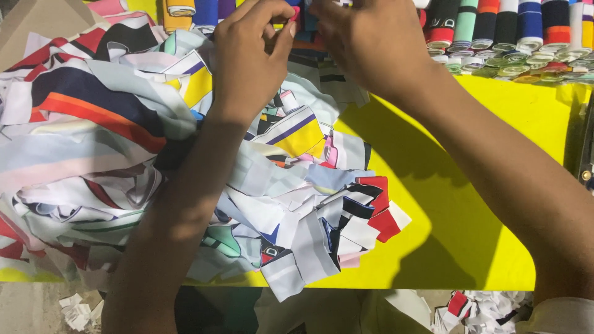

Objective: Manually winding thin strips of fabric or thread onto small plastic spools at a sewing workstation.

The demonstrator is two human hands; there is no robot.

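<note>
A view from above looks down on a bright yellow, smooth-topped table (470, 185). Two bare forearms reach away from the viewer toward its far edge.

The left hand (250, 59) is curled, its thumb and forefinger drawn together near the top of the frame. The right hand (365, 43) sits just beside it, fingers bent and bunched toward the same spot. Between the fingertips of both hands a small pink and blue scrap of fabric (296, 15) peeks out, apparently pinched, though the knuckles hide most of it and the exact grip cannot be made out.

Under and left of the left forearm spreads a large, loose heap of thin printed fabric strips (124, 142). The cloth looks soft and crumpled, folded over itself, printed with flat blocks of white, navy, red, orange, yellow, pale blue and mint green. The heap covers the left half of the table and spills over its near edge.

Along the far right edge stand tightly rolled fabric bundles (507, 31), cylinders packed side by side in rows, banded in black, red, green, white, blue and orange. A few more rolls (185, 9) sit at the far edge left of the hands.

Below the table's near edge, small white and red fabric offcuts (476, 309) lie scattered on the floor.
</note>
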